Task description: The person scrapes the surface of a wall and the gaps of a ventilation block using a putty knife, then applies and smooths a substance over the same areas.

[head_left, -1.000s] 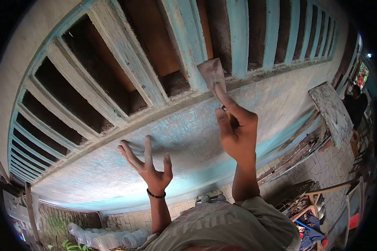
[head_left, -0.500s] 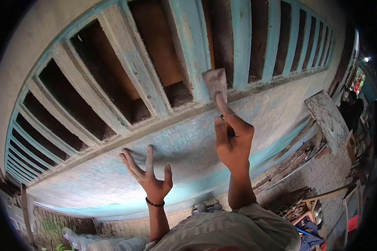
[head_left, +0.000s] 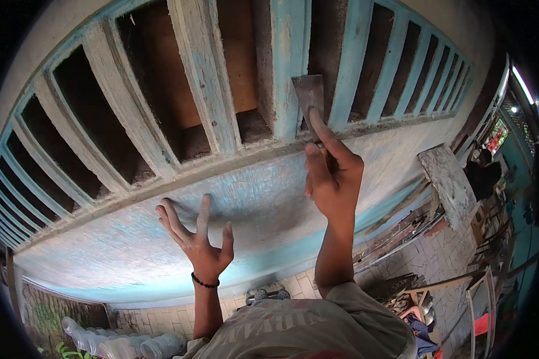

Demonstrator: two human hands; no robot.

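Note:
My right hand (head_left: 335, 176) is closed around the handle of a scraper (head_left: 309, 93), its index finger laid along the flat metal blade. The blade's broad edge is up against a blue slat (head_left: 290, 66) of the window grille, near the slat's lower end. Most of the handle is hidden by my fingers. Lower down and to the left, my left hand (head_left: 202, 242) has its fingers spread, the tips at the scuffed blue-and-white wall (head_left: 245, 191). It holds nothing, and a dark beaded bracelet circles its wrist. Paint on several slats is worn and patchy.
Clear plastic containers (head_left: 120, 344) lie at the lower left. At the right, a worn board (head_left: 446, 182) leans by wooden strips, and a wooden frame (head_left: 449, 282) stands on the tiled floor (head_left: 395, 263). Another person (head_left: 484, 173) is farther back at the right.
The view has shifted, so the wall and slats sit differently. The scraper blade has moved up along the blue slat. My left hand keeps its spread pose against the wall.

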